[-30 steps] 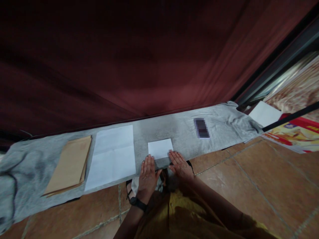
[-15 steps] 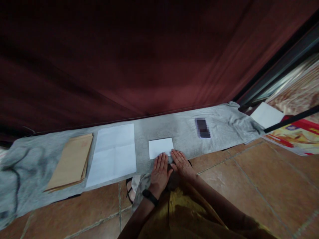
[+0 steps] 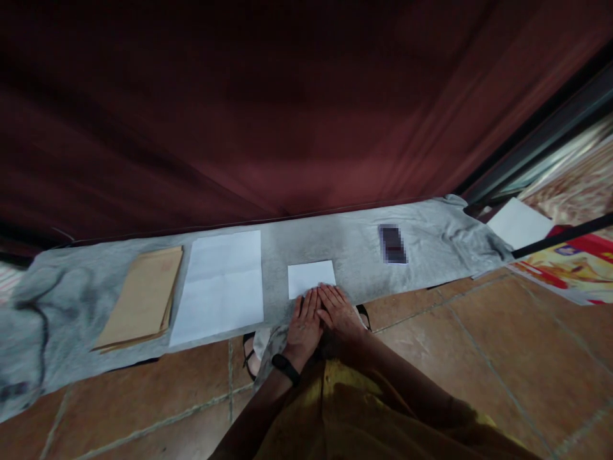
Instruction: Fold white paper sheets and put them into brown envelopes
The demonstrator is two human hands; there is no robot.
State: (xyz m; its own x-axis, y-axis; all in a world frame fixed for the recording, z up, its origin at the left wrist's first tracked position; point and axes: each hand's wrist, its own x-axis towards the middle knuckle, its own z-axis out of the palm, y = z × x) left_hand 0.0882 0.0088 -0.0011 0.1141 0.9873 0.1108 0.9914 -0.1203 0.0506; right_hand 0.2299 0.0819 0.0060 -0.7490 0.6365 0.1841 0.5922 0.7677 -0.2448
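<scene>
A small white rectangle of paper (image 3: 311, 278), perhaps folded, lies flat on the grey cloth (image 3: 297, 239) in front of me. My left hand (image 3: 305, 327) rests palm down at its near edge, fingers stretched out and holding nothing. Beside it, my right hand (image 3: 341, 314) also lies flat, its fingertips over the paper's near right corner. The two hands touch each other around the thumbs and index fingers. To the left is a large white sheet (image 3: 220, 287) with faint creases. Farther left lies a stack of brown envelopes (image 3: 141, 297).
A phone (image 3: 393, 244), blurred out, lies on the cloth to the right. Behind the cloth hangs a dark red curtain (image 3: 306, 128). A white sheet (image 3: 520, 223) and a colourful printed package (image 3: 575, 265) are at the far right. Brown floor tiles (image 3: 431, 358) show below.
My right hand has slid left against my left hand, its fingertips shifting along the paper's near edge. The view has tilted slightly; the paper and other objects stay in place.
</scene>
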